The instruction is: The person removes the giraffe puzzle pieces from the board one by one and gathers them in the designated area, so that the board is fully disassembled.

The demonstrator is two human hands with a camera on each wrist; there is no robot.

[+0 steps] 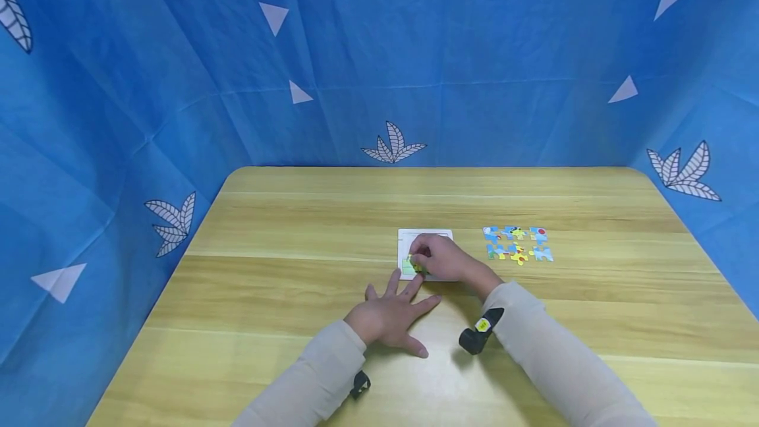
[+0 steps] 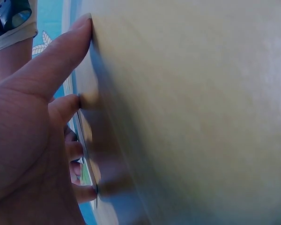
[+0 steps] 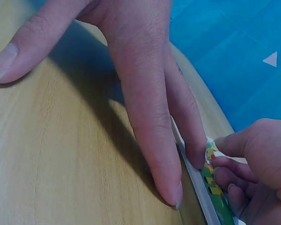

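A small white puzzle board (image 1: pixel 405 238) lies on the table, with green and yellow pieces along its near side. My right hand (image 1: pixel 441 258) is over it, fingers bent, pinching a yellow-and-green puzzle piece (image 1: pixel 418 265) at the board's near left. In the right wrist view the fingertips sit close against the pieces and partly hide them. My left hand (image 1: pixel 391 318) is spread flat in front of the board. Two of its fingertips reach the near edge, and its thumb (image 2: pixel 61 58) rests on the table.
Several loose puzzle pieces (image 1: pixel 518 232), blue and yellow, lie in two rows to the right of the board. The wooden table (image 1: pixel 308 229) ends at a blue curtain (image 1: pixel 379 51) behind and at the sides.
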